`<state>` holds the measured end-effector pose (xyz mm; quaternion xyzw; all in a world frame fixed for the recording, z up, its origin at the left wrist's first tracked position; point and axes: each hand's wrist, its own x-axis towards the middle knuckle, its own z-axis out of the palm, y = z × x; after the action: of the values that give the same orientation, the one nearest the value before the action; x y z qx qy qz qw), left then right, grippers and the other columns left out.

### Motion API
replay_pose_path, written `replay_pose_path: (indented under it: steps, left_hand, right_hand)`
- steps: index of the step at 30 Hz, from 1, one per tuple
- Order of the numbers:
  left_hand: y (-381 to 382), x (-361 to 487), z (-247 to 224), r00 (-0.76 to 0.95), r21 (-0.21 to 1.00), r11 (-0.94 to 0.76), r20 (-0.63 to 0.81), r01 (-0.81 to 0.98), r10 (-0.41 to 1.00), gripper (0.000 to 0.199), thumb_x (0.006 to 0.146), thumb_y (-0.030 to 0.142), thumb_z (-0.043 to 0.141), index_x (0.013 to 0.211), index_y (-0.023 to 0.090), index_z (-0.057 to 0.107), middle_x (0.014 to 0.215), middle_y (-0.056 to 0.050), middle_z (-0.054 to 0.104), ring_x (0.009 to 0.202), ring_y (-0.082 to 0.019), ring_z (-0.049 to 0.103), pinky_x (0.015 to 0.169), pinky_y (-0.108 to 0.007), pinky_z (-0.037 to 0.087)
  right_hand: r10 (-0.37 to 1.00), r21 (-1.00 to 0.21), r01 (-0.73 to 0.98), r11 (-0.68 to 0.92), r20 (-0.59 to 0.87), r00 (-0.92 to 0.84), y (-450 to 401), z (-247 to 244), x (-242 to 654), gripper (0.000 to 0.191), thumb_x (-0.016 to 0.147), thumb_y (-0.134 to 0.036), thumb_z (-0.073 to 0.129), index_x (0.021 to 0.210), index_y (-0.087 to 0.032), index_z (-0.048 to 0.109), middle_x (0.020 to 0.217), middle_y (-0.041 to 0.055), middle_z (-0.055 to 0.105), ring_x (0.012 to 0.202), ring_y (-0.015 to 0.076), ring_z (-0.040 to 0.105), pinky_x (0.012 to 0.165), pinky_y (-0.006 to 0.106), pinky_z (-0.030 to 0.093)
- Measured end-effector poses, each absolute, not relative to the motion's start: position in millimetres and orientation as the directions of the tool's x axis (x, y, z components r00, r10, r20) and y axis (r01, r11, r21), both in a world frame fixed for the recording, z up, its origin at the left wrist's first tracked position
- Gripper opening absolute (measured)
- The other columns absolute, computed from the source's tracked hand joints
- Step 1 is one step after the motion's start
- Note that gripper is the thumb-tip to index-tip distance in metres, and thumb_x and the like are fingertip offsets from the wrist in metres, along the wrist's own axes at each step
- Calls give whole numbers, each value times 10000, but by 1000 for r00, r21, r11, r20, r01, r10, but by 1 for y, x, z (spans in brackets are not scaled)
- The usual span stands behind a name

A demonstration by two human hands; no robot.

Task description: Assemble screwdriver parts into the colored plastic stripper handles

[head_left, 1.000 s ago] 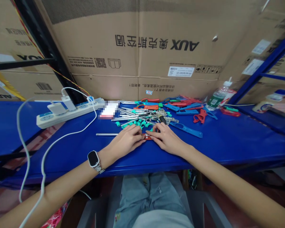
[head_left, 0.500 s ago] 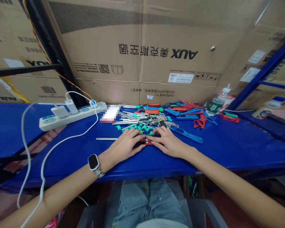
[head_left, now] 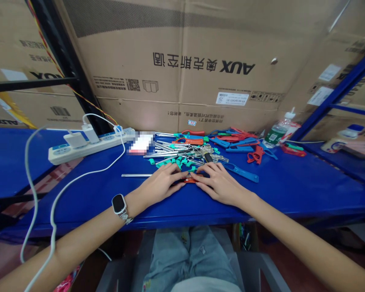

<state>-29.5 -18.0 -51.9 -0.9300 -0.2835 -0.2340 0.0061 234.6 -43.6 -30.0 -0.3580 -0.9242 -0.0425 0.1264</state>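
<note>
Close to the table's front edge, my left hand (head_left: 162, 181) and my right hand (head_left: 221, 183) meet over an orange plastic lighter handle (head_left: 190, 180). The fingers of both hands are closed on it from either side and hide most of it. A thin metal tube (head_left: 136, 175) sticks out to the left behind my left hand, in line with the handle; whether they are joined is hidden. Just beyond my fingers lie small green plastic parts (head_left: 185, 162) and a heap of metal tubes (head_left: 164, 152) with clear plastic pieces. A blue handle shell (head_left: 242, 172) lies right of my right hand.
Red and blue handle shells (head_left: 243, 144) are piled at the back right beside a green-labelled bottle (head_left: 273, 136). A white power strip (head_left: 94, 148) with plugs and trailing cables lies on the left. A large cardboard box (head_left: 182, 73) stands behind the blue table (head_left: 276, 194).
Both hands stay on the orange handle; my fingers have shifted slightly. The whole view has moved a little.
</note>
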Motion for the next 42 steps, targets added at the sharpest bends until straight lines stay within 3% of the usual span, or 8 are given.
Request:
replay_pose_path:
  steps: [9, 12, 17, 26, 32, 36, 39, 42]
  left_hand:
    - [-16, -22, -47, 771, -48, -835, 417, 548, 482, 308, 1062, 306, 503, 1277, 192, 693, 1057, -100, 650, 954, -248, 615, 844, -413, 524]
    - [-14, -16, -45, 750, -32, -812, 404, 583, 524, 281, 1051, 319, 532, 1256, 198, 682, 1063, -91, 665, 975, -254, 630, 868, -423, 510]
    - [-16, -21, -34, 673, 64, -779, 463, 624, 577, 377, 993, 479, 604, 1192, 160, 628, 1135, -112, 678, 1072, -293, 625, 911, -451, 490]
    - [7, -45, -11, 618, 97, -797, 578, 596, 533, 222, 1004, 227, 426, 1017, 188, 644, 978, -73, 693, 922, -231, 613, 807, -391, 464]
    - [29, -27, 1, 645, 107, -851, 605, 515, 466, 222, 1020, 242, 432, 1018, 190, 648, 963, -71, 679, 912, -222, 627, 804, -392, 503]
    - [23, -28, -5, 588, 246, -875, 661, 417, 466, 192, 1026, 258, 481, 1123, 191, 633, 1084, -86, 663, 1017, -223, 642, 895, -415, 552]
    - [13, -32, -8, 605, 261, -889, 657, 377, 450, 288, 995, 297, 589, 1270, 214, 575, 1200, -97, 615, 1093, -229, 639, 942, -423, 568]
    - [6, -32, -8, 621, 214, -895, 657, 392, 429, 373, 995, 293, 626, 1351, 237, 529, 1270, -110, 570, 1152, -234, 624, 959, -415, 573]
  right_hand:
    - [727, -241, 700, 672, 395, -562, -22, -29, 227, 376, 1083, -350, 418, 1367, -199, 611, 1247, 139, 643, 1163, 266, 575, 1006, 470, 433]
    - [751, -195, 735, 649, 320, -578, -3, -20, 220, 210, 1012, -288, 549, 1137, -191, 688, 1141, 118, 686, 1127, 287, 597, 972, 464, 418]
    - [746, -206, 717, 666, 152, -649, 18, -5, 218, 155, 959, -294, 642, 1042, -207, 740, 1051, 85, 728, 1074, 287, 639, 942, 449, 417]
    - [699, -278, 679, 679, -38, -715, 36, 9, 215, 281, 821, -92, 677, 1047, -218, 787, 947, 53, 755, 818, 202, 675, 738, 312, 483]
    - [722, -190, 706, 682, 21, -692, 37, 17, 213, 94, 812, -135, 715, 872, -191, 761, 922, 66, 720, 767, 190, 634, 682, 305, 443]
    - [761, -487, 616, 619, 175, -625, 27, 20, 216, 87, 863, -212, 675, 936, -178, 709, 878, 48, 715, 757, 172, 635, 702, 306, 483]
    - [783, -779, 355, 516, 260, -565, 21, 12, 208, 188, 867, -354, 702, 954, -195, 654, 907, 42, 715, 841, 188, 673, 775, 344, 537]
    - [801, -918, 109, 381, 269, -534, 18, -3, 197, 300, 814, -403, 766, 972, -209, 599, 945, 38, 717, 896, 197, 701, 858, 384, 559]
